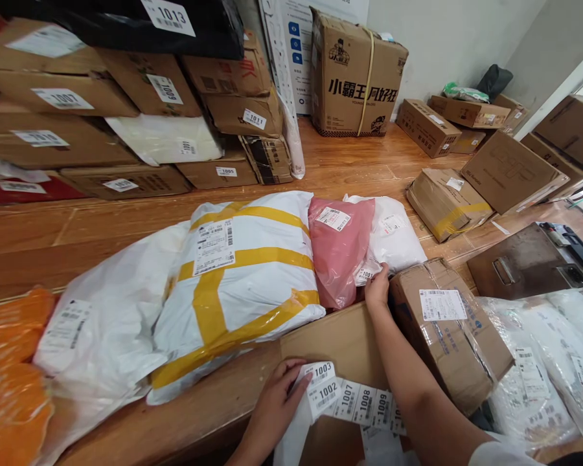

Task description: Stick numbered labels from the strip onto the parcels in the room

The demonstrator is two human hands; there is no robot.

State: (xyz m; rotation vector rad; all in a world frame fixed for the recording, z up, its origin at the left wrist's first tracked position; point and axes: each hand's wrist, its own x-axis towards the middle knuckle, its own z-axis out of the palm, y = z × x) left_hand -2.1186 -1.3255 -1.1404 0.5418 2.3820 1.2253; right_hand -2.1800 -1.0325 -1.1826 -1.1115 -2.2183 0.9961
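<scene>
My left hand [274, 404] pinches a strip of numbered barcode stickers [352, 398] at its left end, over a flat cardboard box [340, 340] at the near edge. My right hand [377, 288] reaches forward with fingers together and presses a small white sticker [365, 274] onto the lower corner of a pink mailer bag [337, 249]. A white bag [393, 236] lies behind the pink one. A big white parcel with yellow tape [243, 285] lies left of it.
Numbered cardboard boxes [126, 97] are stacked at the back left. A taped box with a label [447, 330] sits right of my arm. An orange bag [10, 375], clear bags [554, 362], a tall printed carton [354, 71] and more boxes [505, 168] lie on the wooden floor [350, 168].
</scene>
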